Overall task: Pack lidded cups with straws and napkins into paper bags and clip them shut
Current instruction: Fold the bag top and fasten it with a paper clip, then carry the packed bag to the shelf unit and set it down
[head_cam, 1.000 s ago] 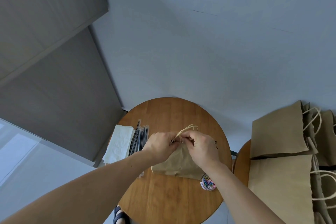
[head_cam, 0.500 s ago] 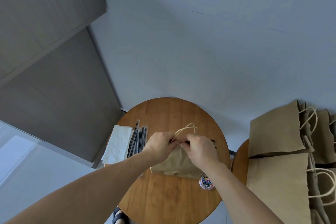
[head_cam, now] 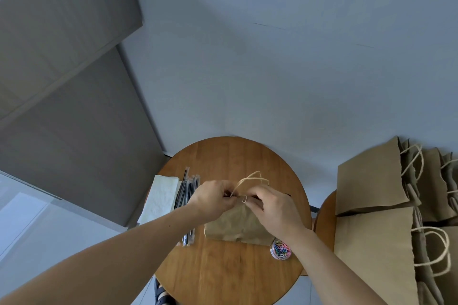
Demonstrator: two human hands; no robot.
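Head view: left hand (head_cam: 213,197) and right hand (head_cam: 270,205) pinching bag (head_cam: 238,225) mouth around paper clip (head_cam: 244,198); possible slip or tear from uneven pressure.

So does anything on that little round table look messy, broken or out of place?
Nothing stands out. The paper bag is creased where both hands pinch its top around a paper clip, which looks deliberate. Napkins, straws and the tub of clips sit tidy.
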